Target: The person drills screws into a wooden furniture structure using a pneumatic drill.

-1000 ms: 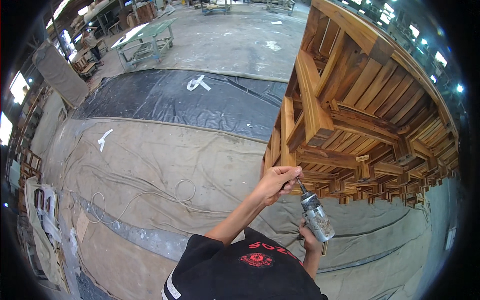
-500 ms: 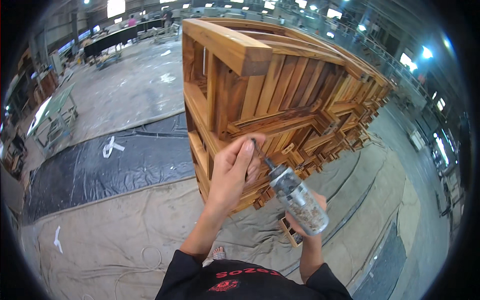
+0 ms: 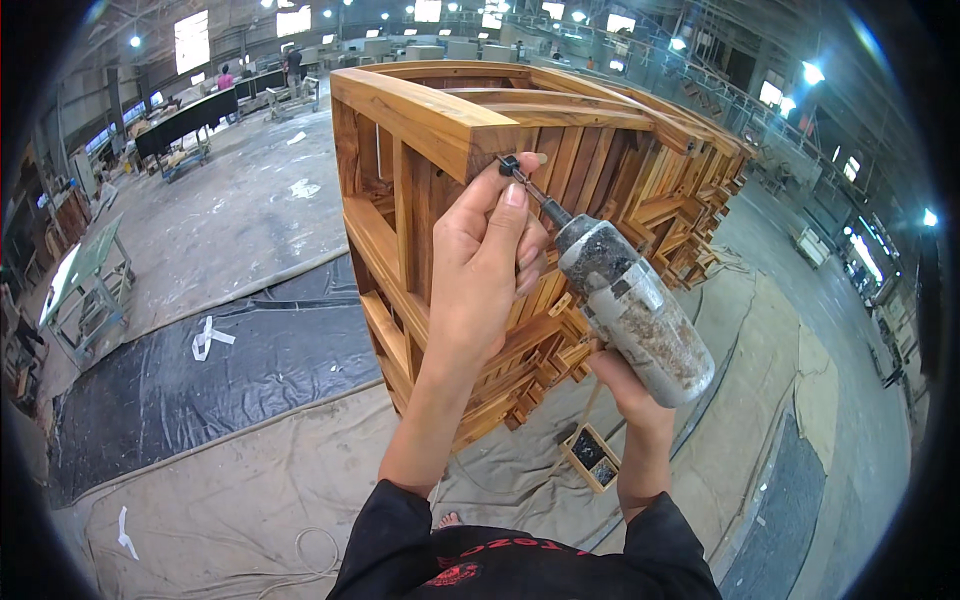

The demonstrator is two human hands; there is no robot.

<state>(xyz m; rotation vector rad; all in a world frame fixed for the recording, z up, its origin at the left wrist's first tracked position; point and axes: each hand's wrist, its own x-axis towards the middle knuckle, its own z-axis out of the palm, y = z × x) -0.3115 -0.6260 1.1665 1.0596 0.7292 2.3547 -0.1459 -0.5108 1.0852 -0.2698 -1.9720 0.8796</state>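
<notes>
My left hand [image 3: 482, 240] is raised, thumb and fingers pinching a small black round piece [image 3: 509, 165] at the tip of a driver bit. That piece is right by the squared end of a beam on a wooden frame [image 3: 425, 112]; whether they touch I cannot tell. My right hand [image 3: 628, 385] grips a power screwdriver [image 3: 640, 315] with a worn, scuffed grey body, tilted up and left. The tool's body hides most of the right fingers. Its long bit [image 3: 537, 192] runs to the black piece.
Slatted wooden frames [image 3: 690, 205] stand in a row, stretching away to the right. A small wooden box [image 3: 580, 468] with dark small parts lies on the floor cloth [image 3: 250, 480]. Black sheeting [image 3: 270, 350] covers floor at left. A green table [image 3: 90, 265] stands farther left; people are far off.
Both hands and the screwdriver have risen, bringing the bit tip to the beam's end. The view has shifted, and the box shows more fully.
</notes>
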